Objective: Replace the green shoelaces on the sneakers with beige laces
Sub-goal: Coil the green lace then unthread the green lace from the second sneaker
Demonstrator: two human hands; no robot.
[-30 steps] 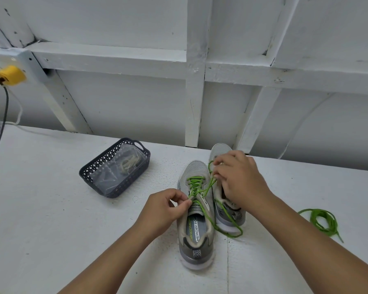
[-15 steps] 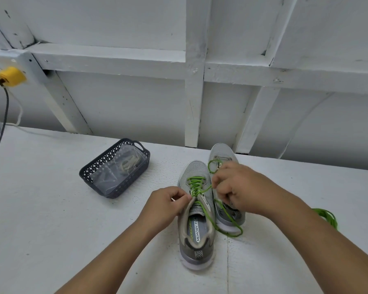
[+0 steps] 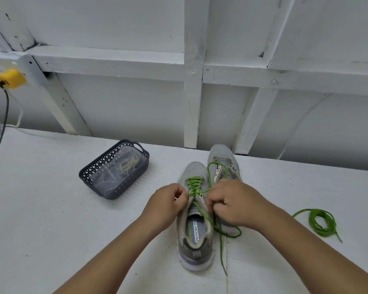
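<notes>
Currently both hands, left hand (image 3: 168, 200) and right hand (image 3: 232, 203), pinch the green shoelace (image 3: 193, 187) on the near sneaker (image 3: 194, 236); risk: slack tangling, judged likely.

We see grey woven mesh cloth on the near sneaker (image 3: 194, 211), its heel rubbery and smooth. The green lace (image 3: 192, 185) looks matt, corded. The worktop (image 3: 51, 209) is white and grainy. The dark basket (image 3: 115, 168) is perforated plastic holding a glossy clear bag (image 3: 117, 169), perhaps cellophane.
</notes>
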